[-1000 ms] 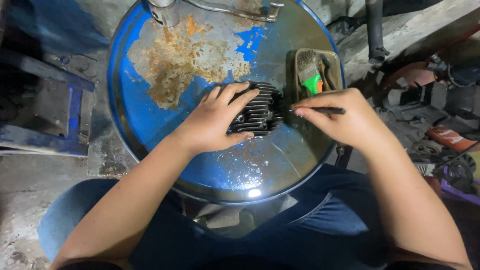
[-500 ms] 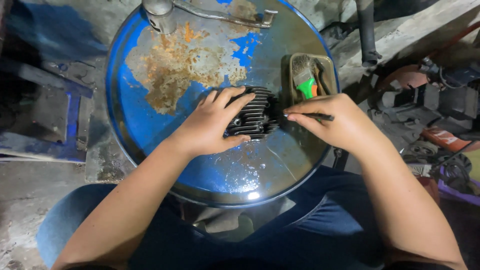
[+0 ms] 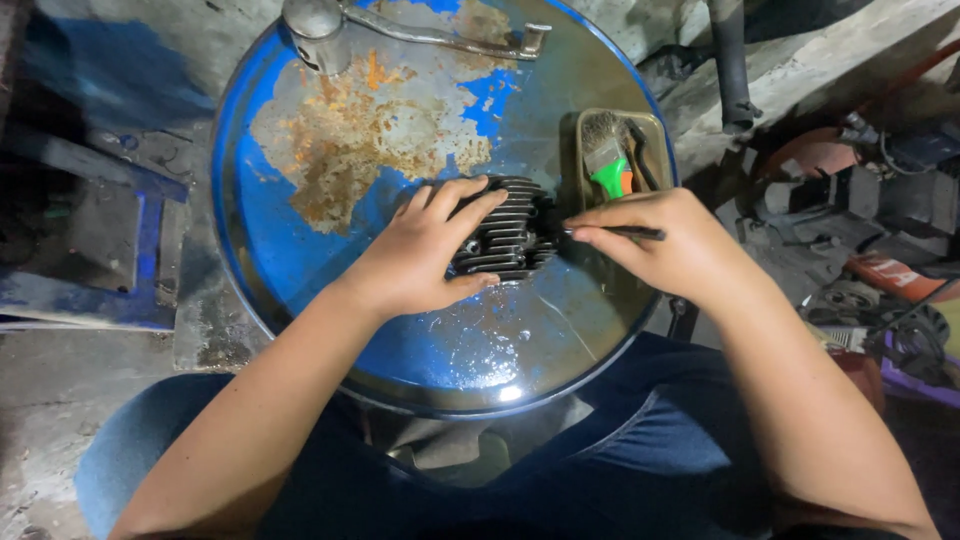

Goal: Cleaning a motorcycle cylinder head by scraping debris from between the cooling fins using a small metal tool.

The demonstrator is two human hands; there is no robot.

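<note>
My left hand lies flat over the dark finned engine part, fingers spread wide across its ribs and pressing it down, so the part sits under my palm and pokes out to the right of my fingertips. My right hand is just beside it on the right, fingers pinched narrow around a thin dark tool that lies level, its tip pointing left and meeting the edge of the fins. The part rests near the middle of a round blue drum top, whose paint is worn through to bare metal and orange rust in a broad patch beyond my left hand. Behind my right hand a small tan tray sits on the drum and holds a brush with a green handle. At the far rim lies a metal lever with a round head. My blue trousers show below the drum. The floor around is grimy concrete, with a blue metal frame to the left and dark machine parts piled to the right.
</note>
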